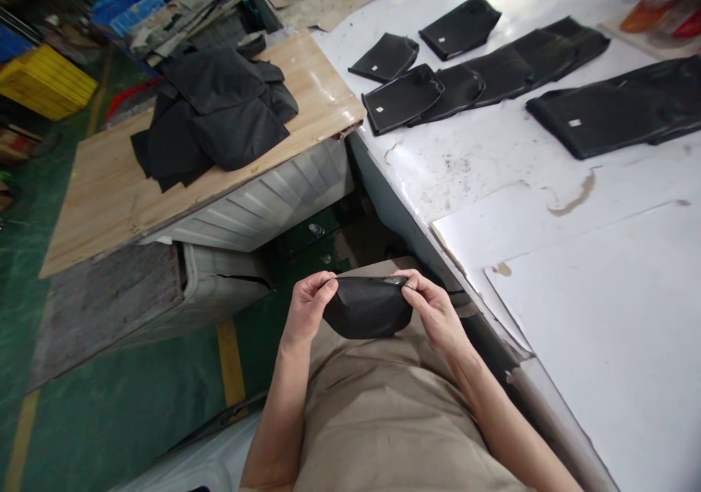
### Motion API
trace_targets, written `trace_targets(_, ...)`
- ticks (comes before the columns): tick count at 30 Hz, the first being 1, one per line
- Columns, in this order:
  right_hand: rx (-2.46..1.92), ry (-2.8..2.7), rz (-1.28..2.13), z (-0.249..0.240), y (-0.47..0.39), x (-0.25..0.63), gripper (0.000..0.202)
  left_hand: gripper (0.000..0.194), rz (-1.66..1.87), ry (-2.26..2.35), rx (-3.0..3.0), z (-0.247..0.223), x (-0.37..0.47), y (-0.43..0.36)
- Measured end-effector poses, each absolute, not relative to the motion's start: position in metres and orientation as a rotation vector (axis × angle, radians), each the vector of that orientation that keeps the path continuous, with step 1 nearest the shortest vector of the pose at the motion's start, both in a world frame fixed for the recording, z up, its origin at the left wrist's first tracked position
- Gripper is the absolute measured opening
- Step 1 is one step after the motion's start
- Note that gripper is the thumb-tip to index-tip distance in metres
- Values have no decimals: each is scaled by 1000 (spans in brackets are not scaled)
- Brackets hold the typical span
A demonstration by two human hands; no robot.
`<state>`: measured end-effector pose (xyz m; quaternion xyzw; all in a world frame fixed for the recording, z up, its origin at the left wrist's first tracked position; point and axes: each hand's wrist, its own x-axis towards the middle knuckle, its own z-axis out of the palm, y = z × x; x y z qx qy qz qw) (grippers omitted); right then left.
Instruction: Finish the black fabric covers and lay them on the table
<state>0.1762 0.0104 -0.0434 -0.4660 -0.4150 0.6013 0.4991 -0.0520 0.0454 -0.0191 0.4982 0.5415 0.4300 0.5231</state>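
A small black piece of material (369, 307) is stretched between my two hands above my lap. My left hand (312, 301) pinches its upper left corner between thumb and fingers. At the upper right corner, my right hand (432, 306) grips the edge in the same way. The piece hangs down from its straight top edge, with a rounded lower side. Several black pieces with small white labels, such as one flat piece (402, 98), lie on the white table (454, 163) to the right.
On a wooden board (104, 193) at the left rests a pile of black fabric pieces (219, 105). A yellow crate (47, 82) and blue bins (128, 10) stand behind. Paper sheets (602, 295) cover the near right table. A gap separates the two work surfaces.
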Motion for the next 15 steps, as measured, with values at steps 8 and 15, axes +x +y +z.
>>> trace_targets(8, -1206, -771, 1460, -50, 7, 166, 30, 47, 1011, 1347, 1270, -17, -50, 44)
trace_targets(15, -1205, -801, 1387, -49, 9, 164, 30, 42, 960, 1367, 1413, -13, -52, 40)
